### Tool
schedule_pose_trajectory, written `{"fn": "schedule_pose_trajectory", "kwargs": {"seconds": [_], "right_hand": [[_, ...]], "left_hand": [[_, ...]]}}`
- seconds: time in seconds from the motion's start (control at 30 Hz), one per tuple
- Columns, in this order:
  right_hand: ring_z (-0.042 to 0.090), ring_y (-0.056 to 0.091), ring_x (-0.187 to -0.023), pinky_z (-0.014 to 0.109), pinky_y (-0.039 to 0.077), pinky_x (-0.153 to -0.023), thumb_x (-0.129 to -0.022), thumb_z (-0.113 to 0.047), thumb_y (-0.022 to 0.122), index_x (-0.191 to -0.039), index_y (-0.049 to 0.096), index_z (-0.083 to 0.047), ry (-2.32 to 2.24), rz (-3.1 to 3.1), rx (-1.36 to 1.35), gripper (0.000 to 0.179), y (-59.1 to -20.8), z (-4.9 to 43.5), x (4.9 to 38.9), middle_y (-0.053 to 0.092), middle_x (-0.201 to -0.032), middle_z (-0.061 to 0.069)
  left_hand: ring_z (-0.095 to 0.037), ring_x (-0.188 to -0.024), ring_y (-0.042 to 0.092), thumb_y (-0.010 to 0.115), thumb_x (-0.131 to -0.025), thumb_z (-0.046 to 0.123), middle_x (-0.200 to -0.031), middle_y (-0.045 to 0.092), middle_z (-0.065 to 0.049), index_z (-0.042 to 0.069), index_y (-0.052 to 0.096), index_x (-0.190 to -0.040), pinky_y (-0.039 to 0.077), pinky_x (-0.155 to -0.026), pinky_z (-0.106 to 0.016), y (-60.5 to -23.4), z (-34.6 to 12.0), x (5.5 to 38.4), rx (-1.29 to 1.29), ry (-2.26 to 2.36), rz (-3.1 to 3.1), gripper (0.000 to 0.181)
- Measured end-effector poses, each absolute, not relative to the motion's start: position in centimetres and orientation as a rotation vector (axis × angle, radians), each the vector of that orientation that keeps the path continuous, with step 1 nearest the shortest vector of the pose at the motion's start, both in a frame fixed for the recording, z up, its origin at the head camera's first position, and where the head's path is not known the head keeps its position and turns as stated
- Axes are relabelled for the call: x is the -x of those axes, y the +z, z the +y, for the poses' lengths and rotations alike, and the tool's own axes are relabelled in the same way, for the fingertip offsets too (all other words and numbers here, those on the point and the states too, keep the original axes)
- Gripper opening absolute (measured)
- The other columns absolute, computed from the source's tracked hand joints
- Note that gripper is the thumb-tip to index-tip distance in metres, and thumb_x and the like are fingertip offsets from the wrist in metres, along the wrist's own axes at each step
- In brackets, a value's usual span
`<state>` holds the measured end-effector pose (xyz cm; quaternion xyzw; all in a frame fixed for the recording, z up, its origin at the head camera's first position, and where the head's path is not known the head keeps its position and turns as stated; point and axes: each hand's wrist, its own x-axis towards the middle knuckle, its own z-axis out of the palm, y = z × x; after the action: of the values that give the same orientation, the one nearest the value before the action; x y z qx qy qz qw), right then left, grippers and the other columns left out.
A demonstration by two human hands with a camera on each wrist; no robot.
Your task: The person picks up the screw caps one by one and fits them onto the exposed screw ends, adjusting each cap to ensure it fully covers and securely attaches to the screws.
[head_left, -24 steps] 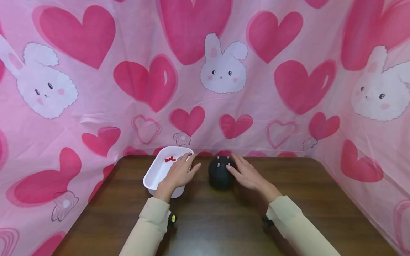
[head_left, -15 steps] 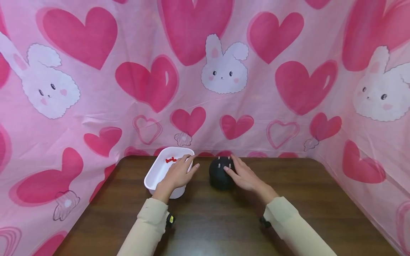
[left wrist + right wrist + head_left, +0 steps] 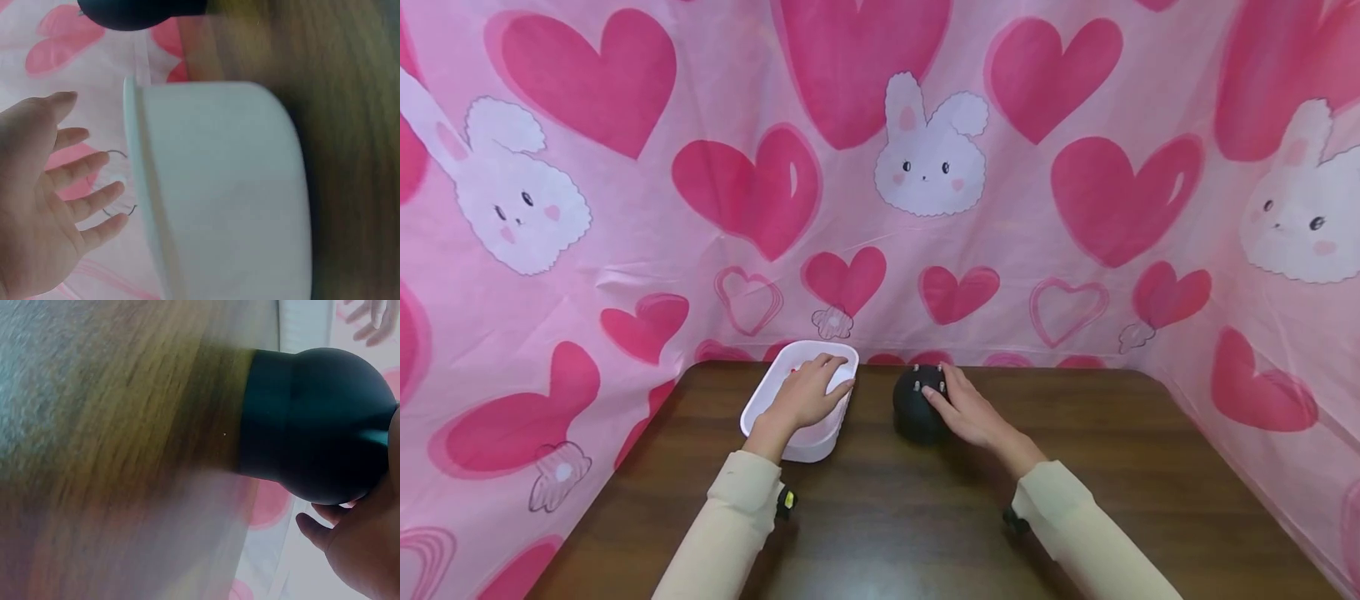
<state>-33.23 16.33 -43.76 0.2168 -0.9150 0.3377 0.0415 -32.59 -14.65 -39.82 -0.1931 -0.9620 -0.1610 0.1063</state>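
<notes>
My left hand [image 3: 807, 397] hovers over a white plastic basin [image 3: 808, 451], fingers spread and slightly bent. In the left wrist view the same hand [image 3: 37, 194] shows nothing in its fingers, above the rim of the basin [image 3: 219, 181]. Tiny red pieces [image 3: 793, 371] lie inside, mostly hidden behind that hand. To the right stands a black round-topped object [image 3: 917, 419] with several short metal pegs [image 3: 917, 386] on top. My right hand [image 3: 972, 414] holds it, thumb near the pegs and fingers along the right side. The right wrist view shows its ball-like body on a narrower base [image 3: 265, 415].
Both things stand toward the back of a dark wooden table [image 3: 887, 517]. A pink cloth [image 3: 842, 200] with hearts and rabbits hangs behind the table and at both sides. Small black devices [image 3: 786, 502] sit at the wrists.
My left hand has moved left from the basin's right edge to over its inside, covering most of the red pieces. My right thumb has slid left onto the black object, where the hand stays.
</notes>
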Motion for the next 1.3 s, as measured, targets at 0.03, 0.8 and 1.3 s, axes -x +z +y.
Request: {"fn": "schedule_pose_trajectory", "kwargs": {"seconds": [0.03,0.8,1.3], "right_hand": [[0.038,0.045,-0.136,0.06,0.038,-0.112,-0.104,-0.05,0.05,-0.158,0.026,-0.004,1.039,-2.79,-0.669,0.074,-43.7,16.3,33.2,0.039,-0.152,0.019],[0.041,0.041,-0.138,0.06,0.033,-0.116,-0.106,-0.043,0.05,-0.157,0.023,0.001,1.084,-2.782,-0.667,0.073,-43.6,15.6,33.0,0.036,-0.153,0.024],[0.041,0.039,-0.141,0.061,0.032,-0.116,-0.106,-0.046,0.05,-0.159,0.02,0.001,1.103,-2.801,-0.654,0.077,-43.9,15.8,32.9,0.033,-0.157,0.023]], "left_hand": [[-0.04,-0.127,0.056,0.058,-0.102,0.037,-0.143,0.056,-0.015,0.009,0.054,-0.145,0.046,-0.102,-0.061,-39.6,-14.8,32.7,0.571,-0.464,-2.836,0.051],[-0.036,-0.123,0.059,0.061,-0.099,0.029,-0.141,0.057,-0.019,0.006,0.054,-0.143,0.047,-0.1,-0.062,-38.4,-17.3,35.3,0.478,-0.408,-2.897,0.051],[-0.042,-0.13,0.054,0.06,-0.099,0.031,-0.143,0.058,-0.02,0.006,0.055,-0.143,0.046,-0.098,-0.067,-37.1,-17.2,36.5,0.36,-0.388,-2.98,0.051]]}}
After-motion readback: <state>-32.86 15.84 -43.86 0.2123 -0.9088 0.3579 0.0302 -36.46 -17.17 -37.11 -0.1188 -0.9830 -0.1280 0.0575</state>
